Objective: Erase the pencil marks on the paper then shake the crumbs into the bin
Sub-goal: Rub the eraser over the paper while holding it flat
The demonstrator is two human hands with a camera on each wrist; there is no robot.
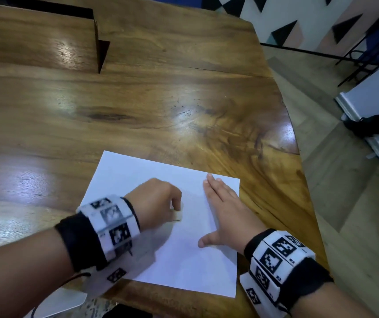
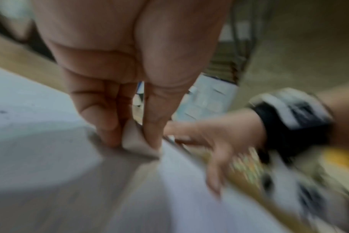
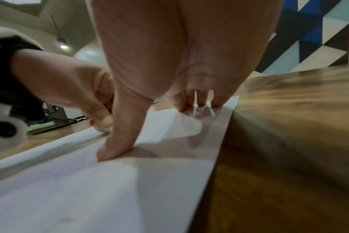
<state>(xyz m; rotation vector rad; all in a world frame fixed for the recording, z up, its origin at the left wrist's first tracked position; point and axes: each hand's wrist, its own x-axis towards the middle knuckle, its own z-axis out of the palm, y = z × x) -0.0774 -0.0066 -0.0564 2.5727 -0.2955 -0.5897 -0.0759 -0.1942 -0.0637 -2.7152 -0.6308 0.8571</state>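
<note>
A white sheet of paper [image 1: 138, 180] lies near the front edge of the wooden table [image 1: 138, 99]. My left hand [image 1: 158, 200] pinches a small white eraser [image 1: 177, 215] between thumb and fingers and holds it down on the middle of the sheet; the eraser [image 2: 133, 138] shows between the fingertips in the blurred left wrist view. My right hand [image 1: 223, 210] lies flat on the sheet's right part, fingers straight and thumb spread, pressing the paper [image 3: 110, 189] onto the table. Faint pencil lines show on the sheet in the right wrist view. No bin is in view.
A dark upright stand [image 1: 99, 42] stands on the table at the back left. The table's curved right edge [image 1: 298, 157] drops to a tiled floor. A black object [image 1: 365, 125] lies on the floor beside a white board [image 1: 372, 99].
</note>
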